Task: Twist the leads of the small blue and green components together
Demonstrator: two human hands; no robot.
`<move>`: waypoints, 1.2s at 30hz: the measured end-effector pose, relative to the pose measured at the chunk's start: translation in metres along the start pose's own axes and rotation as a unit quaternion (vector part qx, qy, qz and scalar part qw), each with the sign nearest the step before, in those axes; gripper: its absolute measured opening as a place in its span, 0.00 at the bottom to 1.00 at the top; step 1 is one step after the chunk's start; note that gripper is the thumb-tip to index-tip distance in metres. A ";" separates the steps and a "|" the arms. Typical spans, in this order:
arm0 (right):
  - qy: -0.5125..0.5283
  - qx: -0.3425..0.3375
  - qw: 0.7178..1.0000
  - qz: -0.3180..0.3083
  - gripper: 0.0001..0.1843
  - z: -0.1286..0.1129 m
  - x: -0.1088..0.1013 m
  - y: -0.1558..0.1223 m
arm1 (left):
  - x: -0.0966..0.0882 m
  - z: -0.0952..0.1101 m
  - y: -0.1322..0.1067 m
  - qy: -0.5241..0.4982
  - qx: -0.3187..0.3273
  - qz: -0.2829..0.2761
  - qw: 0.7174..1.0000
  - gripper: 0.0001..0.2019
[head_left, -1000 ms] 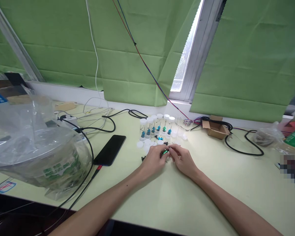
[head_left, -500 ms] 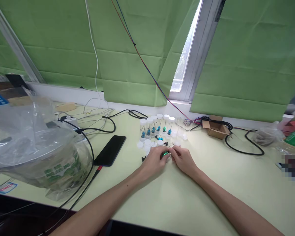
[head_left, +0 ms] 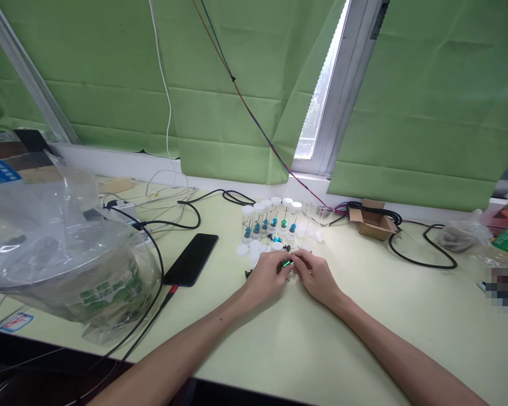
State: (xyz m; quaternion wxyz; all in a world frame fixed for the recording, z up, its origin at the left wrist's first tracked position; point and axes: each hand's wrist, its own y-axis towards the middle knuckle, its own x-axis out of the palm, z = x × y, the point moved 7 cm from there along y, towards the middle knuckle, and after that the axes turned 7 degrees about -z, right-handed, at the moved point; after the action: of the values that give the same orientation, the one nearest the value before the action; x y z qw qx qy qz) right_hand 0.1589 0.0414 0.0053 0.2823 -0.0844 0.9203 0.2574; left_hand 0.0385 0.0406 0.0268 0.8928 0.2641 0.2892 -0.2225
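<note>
My left hand [head_left: 271,272] is closed around a small shiny green part [head_left: 285,263], which shows between thumb and fingers. Fingertips of my right hand [head_left: 314,273] meet it from the other side, pinched together; whatever they hold is too small to make out. Just beyond the hands stand several clear tubes with white caps [head_left: 296,206], each with a blue or green piece on a thin pin inside. Loose white caps [head_left: 242,250], a bright blue piece [head_left: 277,240] and small black pieces [head_left: 248,274] lie between the tubes and my hands.
Left of my hands lies a black phone [head_left: 191,260] with a cable plugged in. A large plastic-bagged tub [head_left: 110,282] fills the left side. Behind, to the right, are an open cardboard box [head_left: 373,226] and a looped black cable [head_left: 423,264]. Green blinds [head_left: 237,129] hang behind.
The view has shifted very slightly. My hands stay together in the same place, with only a small movement of the fingers around the green part.
</note>
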 end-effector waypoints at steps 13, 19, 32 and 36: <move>-0.051 0.004 0.998 0.042 0.29 0.007 -0.006 0.002 | 0.007 0.002 0.000 -0.003 0.009 -0.030 1.000 0.11; -0.054 0.008 0.998 0.035 0.29 0.005 -0.005 0.002 | 0.007 0.002 0.001 0.001 0.024 -0.026 0.999 0.11; 0.028 0.010 1.000 0.010 0.12 0.004 0.000 0.000 | 0.001 -0.004 0.002 0.020 0.000 -0.007 1.000 0.11; 0.010 0.013 1.000 0.016 0.15 0.004 -0.002 0.000 | 0.002 0.000 0.001 0.013 0.007 -0.019 1.000 0.11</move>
State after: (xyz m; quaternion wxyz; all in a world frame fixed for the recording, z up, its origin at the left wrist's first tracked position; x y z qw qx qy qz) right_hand 0.1619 0.0437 0.0036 0.2705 -0.0688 0.9276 0.2485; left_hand 0.0409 0.0407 0.0257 0.8826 0.2679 0.3038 -0.2385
